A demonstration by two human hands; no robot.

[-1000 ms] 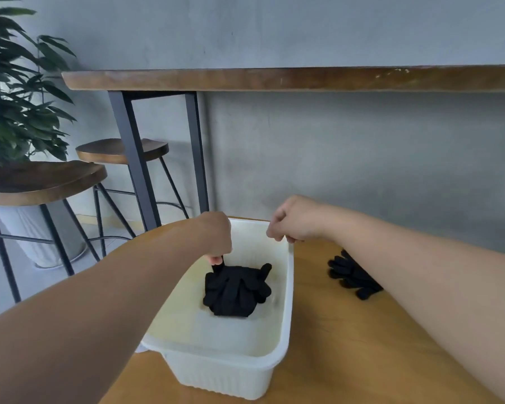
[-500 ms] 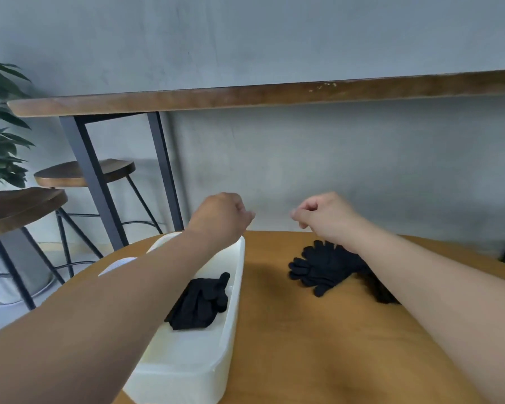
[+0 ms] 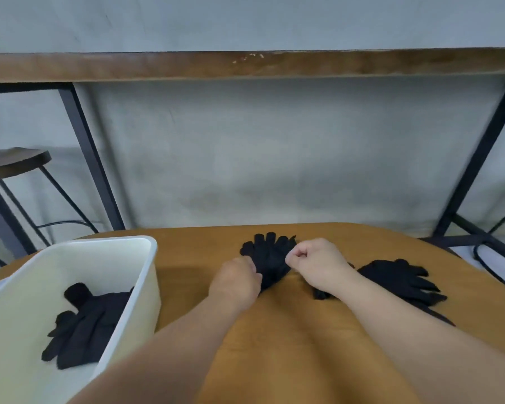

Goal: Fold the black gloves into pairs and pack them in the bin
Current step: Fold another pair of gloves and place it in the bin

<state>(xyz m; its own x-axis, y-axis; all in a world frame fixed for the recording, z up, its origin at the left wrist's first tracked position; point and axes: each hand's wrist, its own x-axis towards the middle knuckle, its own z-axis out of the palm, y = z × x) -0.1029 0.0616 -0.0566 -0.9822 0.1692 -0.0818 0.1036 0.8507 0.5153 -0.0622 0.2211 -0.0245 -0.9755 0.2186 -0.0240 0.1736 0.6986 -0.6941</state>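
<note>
We see an orange-brown wooden surface (image 3: 274, 360) with a rounded far edge, set before a grey concrete wall (image 3: 274, 170). Above it runs a higher wooden counter (image 3: 245, 65) on black metal legs, and a wooden-seated stool (image 3: 15, 161) stands at the far left.

A white plastic bin (image 3: 140, 287) sits at the left edge of the surface, with a folded pair of black gloves (image 3: 85, 325) lying inside it. Near the far edge, at the middle, lies a black glove (image 3: 268, 255) with its fingers pointing away from us. The left hand (image 3: 236, 278) has its fingers curled onto the glove's near left side, gripping it as far as we can tell. The right hand (image 3: 315, 263) is curled beside the glove's right side (whether it pinches the cloth we cannot tell). More loose gloves (image 3: 400, 278) lie toward the right edge, partly under the right forearm.
</note>
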